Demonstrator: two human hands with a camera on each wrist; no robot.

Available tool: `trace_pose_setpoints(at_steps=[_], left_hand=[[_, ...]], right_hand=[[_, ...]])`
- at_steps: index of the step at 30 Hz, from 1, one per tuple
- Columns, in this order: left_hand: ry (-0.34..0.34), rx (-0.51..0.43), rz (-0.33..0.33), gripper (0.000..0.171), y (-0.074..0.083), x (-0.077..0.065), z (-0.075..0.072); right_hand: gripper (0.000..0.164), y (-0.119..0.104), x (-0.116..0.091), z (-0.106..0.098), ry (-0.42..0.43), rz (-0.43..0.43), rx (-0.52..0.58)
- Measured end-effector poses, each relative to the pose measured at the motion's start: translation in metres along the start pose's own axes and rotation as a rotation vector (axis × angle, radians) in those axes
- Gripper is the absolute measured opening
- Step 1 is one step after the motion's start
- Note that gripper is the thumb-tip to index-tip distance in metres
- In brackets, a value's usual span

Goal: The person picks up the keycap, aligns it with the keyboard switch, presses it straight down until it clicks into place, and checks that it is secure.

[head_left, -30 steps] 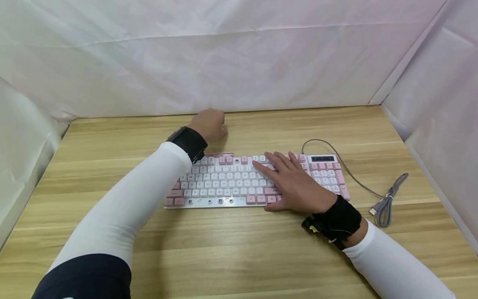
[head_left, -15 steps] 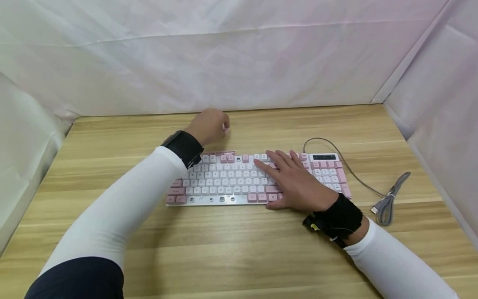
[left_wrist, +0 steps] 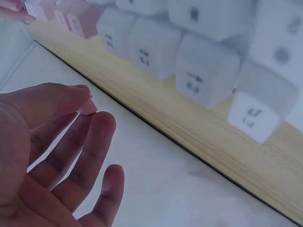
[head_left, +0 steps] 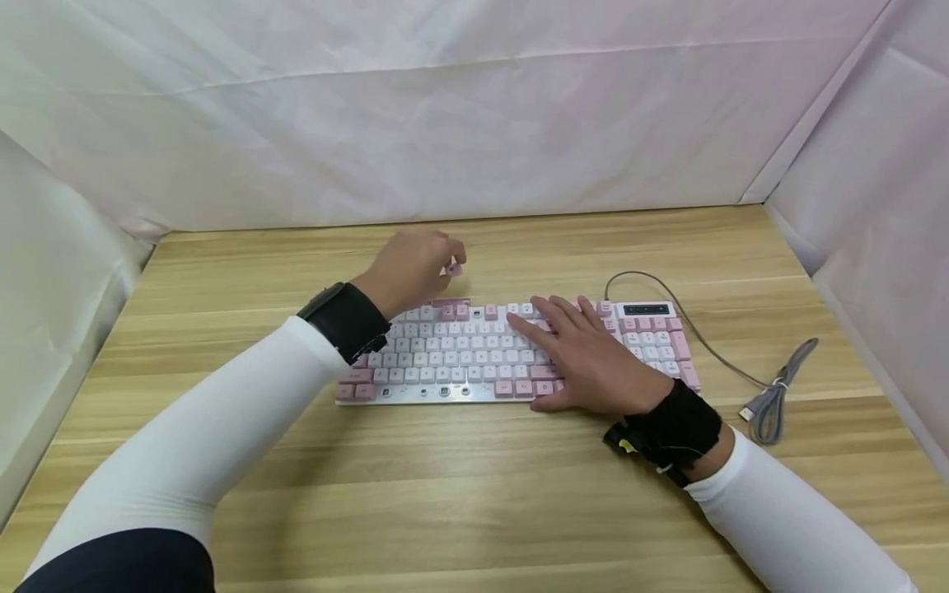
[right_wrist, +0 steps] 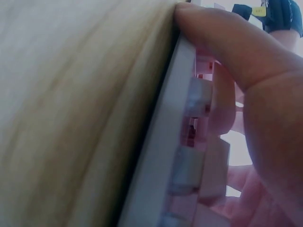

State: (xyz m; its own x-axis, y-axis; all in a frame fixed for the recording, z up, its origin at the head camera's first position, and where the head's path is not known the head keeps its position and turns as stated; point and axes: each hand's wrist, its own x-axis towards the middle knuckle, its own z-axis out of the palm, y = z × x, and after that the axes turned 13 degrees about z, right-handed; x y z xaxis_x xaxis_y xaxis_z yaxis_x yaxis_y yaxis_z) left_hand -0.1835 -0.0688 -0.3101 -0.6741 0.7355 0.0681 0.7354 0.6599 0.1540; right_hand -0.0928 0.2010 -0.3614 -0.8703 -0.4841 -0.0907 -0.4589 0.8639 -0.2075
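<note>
A white and pink keyboard [head_left: 460, 358] lies on the wooden table. Several keycaps are absent from its front row, leaving bare switch mounts [head_left: 445, 391]. Above its far left part, my left hand [head_left: 411, 268] pinches a small pink keycap [left_wrist: 88, 108] between thumb and forefinger; the other fingers are loosely bent. My right hand [head_left: 593, 366] rests across the right half with spread fingers, covering many keys. In the right wrist view, the right thumb [right_wrist: 213, 28] lies against the keyboard's front edge.
A grey cable [head_left: 697, 346] runs from the keyboard's back to a tied bundle with a USB plug [head_left: 747, 413] on the right. A pink translucent piece [head_left: 452, 302] shows at the keyboard's back edge. White cloth [head_left: 474, 132] hangs behind the wooden table [head_left: 460, 494].
My left hand has moved slightly toward me and turned, so the pink keycap in its fingers now shows. The right hand stays on the keyboard.
</note>
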Motion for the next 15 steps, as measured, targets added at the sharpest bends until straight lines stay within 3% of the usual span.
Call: trace_pose_setpoints(at_steps=[6, 15], left_hand=[[0.045, -0.013, 0.037, 0.02, 0.006, -0.023, 0.0], [-0.017, -0.006, -0.046, 0.029, 0.011, -0.06, -0.007]], right_hand=[[0.112, 0.0, 0.002, 0.001, 0.0, -0.008, 0.001], [0.114, 0.001, 0.003, 0.002, 0.026, -0.022, 0.007]])
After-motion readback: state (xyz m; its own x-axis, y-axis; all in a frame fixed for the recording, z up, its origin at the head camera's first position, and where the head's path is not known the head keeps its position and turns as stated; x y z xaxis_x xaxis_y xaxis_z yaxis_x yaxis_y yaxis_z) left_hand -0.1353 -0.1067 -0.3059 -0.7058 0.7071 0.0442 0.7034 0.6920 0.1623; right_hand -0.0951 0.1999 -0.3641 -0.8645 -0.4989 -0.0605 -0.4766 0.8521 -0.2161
